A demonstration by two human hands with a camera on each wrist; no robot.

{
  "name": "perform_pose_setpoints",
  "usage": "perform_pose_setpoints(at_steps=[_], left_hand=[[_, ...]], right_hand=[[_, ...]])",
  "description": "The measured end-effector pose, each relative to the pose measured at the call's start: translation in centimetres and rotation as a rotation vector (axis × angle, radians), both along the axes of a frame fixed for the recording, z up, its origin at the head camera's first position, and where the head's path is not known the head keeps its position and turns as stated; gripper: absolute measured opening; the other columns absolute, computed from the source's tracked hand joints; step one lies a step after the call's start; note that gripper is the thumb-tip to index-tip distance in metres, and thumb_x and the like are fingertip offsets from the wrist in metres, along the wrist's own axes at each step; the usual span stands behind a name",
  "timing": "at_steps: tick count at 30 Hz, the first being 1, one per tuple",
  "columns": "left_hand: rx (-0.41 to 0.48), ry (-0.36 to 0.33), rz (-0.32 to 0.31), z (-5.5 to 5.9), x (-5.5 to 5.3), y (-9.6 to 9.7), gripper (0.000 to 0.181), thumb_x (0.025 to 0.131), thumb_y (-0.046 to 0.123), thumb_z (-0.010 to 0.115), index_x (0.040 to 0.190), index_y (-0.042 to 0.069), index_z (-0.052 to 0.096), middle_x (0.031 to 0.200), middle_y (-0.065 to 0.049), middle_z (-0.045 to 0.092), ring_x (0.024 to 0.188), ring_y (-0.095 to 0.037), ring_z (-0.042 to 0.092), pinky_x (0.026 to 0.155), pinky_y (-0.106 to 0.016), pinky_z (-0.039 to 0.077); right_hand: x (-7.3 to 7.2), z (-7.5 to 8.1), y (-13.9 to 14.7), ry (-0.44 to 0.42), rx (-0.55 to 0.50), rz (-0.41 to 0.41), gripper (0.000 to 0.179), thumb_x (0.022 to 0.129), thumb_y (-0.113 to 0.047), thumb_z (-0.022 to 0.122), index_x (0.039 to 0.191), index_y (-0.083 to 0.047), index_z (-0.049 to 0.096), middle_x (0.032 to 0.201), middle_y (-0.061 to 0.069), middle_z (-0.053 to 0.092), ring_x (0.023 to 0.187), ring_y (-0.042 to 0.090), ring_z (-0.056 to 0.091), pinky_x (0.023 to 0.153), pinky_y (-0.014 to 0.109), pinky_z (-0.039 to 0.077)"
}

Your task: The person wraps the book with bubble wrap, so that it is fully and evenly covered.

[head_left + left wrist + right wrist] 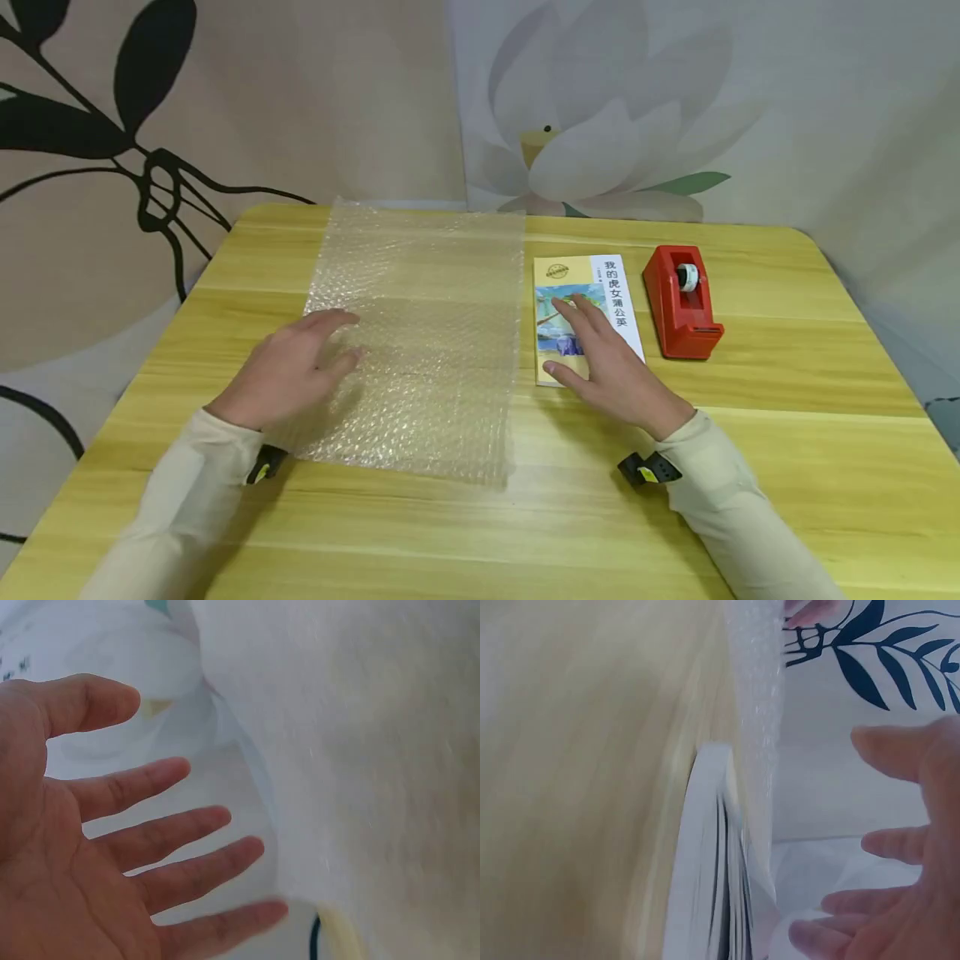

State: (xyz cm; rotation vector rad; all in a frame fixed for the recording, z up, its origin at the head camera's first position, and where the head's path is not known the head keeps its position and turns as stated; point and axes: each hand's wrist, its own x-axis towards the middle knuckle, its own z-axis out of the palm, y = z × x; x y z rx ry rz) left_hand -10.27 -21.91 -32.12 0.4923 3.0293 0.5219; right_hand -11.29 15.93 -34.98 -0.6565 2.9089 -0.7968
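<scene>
We note left hand [292,371] over bubble wrap [431,333], right hand [618,379] above book [581,277] just right of it; both grasp nothing. Being light, the wrap could slide if brushed.

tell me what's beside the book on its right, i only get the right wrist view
Observer: In the head view, a red tape dispenser stands just right of the paperback book.
Operator: ok and is the left hand gripping anything
Observer: No, the left wrist view shows the left hand with its fingers spread, holding nothing.
</scene>
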Motion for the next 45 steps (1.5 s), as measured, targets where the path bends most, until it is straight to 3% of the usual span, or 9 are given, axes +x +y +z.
perform_pose_setpoints(at_steps=[5, 8, 12, 21, 27, 34, 40, 45], left_hand=[[0.059, -0.053, 0.045, 0.0, -0.8, -2.0, 0.047, 0.093, 0.04, 0.049, 0.131, 0.012, 0.049, 0.137, -0.012, 0.05, 0.127, -0.035, 0.045, 0.103, -0.055, 0.036], [0.072, -0.074, 0.07, 0.0, -1.3, -3.3, 0.046, 0.093, 0.04, 0.049, 0.129, 0.011, 0.05, 0.137, -0.014, 0.049, 0.124, -0.037, 0.047, 0.099, -0.056, 0.039], [0.069, -0.142, 0.099, 0.1, -2.2, -4.7, 0.046, 0.094, 0.039, 0.047, 0.13, 0.011, 0.049, 0.141, -0.017, 0.044, 0.12, -0.04, 0.049, 0.092, -0.057, 0.044], [0.093, -0.279, 0.117, 0.5, -5.9, -6.7, 0.051, 0.095, 0.046, 0.042, 0.132, 0.012, 0.047, 0.14, -0.019, 0.044, 0.119, -0.04, 0.05, 0.089, -0.055, 0.046], [0.097, -0.335, 0.129, 0.2, -7.7, -7.2, 0.054, 0.094, 0.05, 0.039, 0.134, 0.014, 0.044, 0.14, -0.02, 0.043, 0.119, -0.041, 0.049, 0.09, -0.054, 0.045], [0.112, -0.371, 0.134, -0.2, -8.8, -7.1, 0.054, 0.095, 0.049, 0.04, 0.136, 0.015, 0.042, 0.141, -0.018, 0.041, 0.122, -0.04, 0.045, 0.094, -0.058, 0.04], [0.154, -0.426, 0.158, -0.7, -9.4, -7.3, 0.053, 0.095, 0.047, 0.04, 0.138, 0.015, 0.04, 0.14, -0.016, 0.041, 0.101, -0.03, 0.06, 0.088, -0.049, 0.047], [0.195, -0.456, 0.165, -0.8, -9.9, -7.2, 0.053, 0.096, 0.045, 0.041, 0.136, 0.01, 0.043, 0.137, -0.017, 0.044, 0.093, -0.023, 0.06, 0.087, -0.043, 0.048]], right_hand=[[0.0, 0.1, -0.7, -0.009, -0.057, 0.042, 0.074, 0.088, -0.045, 0.057, 0.148, -0.031, 0.015, 0.155, 0.007, 0.018, 0.144, 0.028, 0.018, 0.109, 0.055, 0.029], [0.0, -0.1, -1.1, -0.012, -0.086, 0.066, 0.073, 0.088, -0.042, 0.058, 0.147, -0.025, 0.019, 0.153, 0.007, 0.025, 0.141, 0.027, 0.025, 0.109, 0.053, 0.03], [0.1, -0.4, -1.7, -0.042, -0.136, 0.098, 0.07, 0.088, -0.038, 0.06, 0.145, -0.017, 0.026, 0.149, 0.004, 0.032, 0.13, 0.026, 0.043, 0.104, 0.045, 0.041], [0.6, -1.0, -2.5, -0.189, -0.29, 0.144, 0.061, 0.088, -0.028, 0.062, 0.14, -0.01, 0.035, 0.138, 0.012, 0.045, 0.119, 0.029, 0.054, 0.095, 0.038, 0.05], [1.3, -1.1, -2.8, -0.321, -0.35, 0.161, 0.059, 0.09, -0.026, 0.06, 0.14, -0.011, 0.035, 0.141, 0.011, 0.042, 0.116, 0.026, 0.057, 0.094, 0.034, 0.05], [1.8, -1.4, -3.3, -0.479, -0.425, 0.184, 0.052, 0.091, -0.024, 0.058, 0.138, -0.013, 0.038, 0.137, 0.01, 0.046, 0.113, 0.022, 0.059, 0.091, 0.027, 0.051], [2.0, -1.6, -3.7, -0.568, -0.434, 0.197, 0.047, 0.093, -0.024, 0.055, 0.136, -0.012, 0.042, 0.136, 0.008, 0.048, 0.107, 0.018, 0.062, 0.09, 0.029, 0.049], [1.9, -1.6, -4.0, -0.609, -0.47, 0.196, 0.042, 0.094, -0.02, 0.053, 0.134, -0.009, 0.045, 0.128, 0.008, 0.057, 0.098, 0.014, 0.066, 0.085, 0.024, 0.049]])
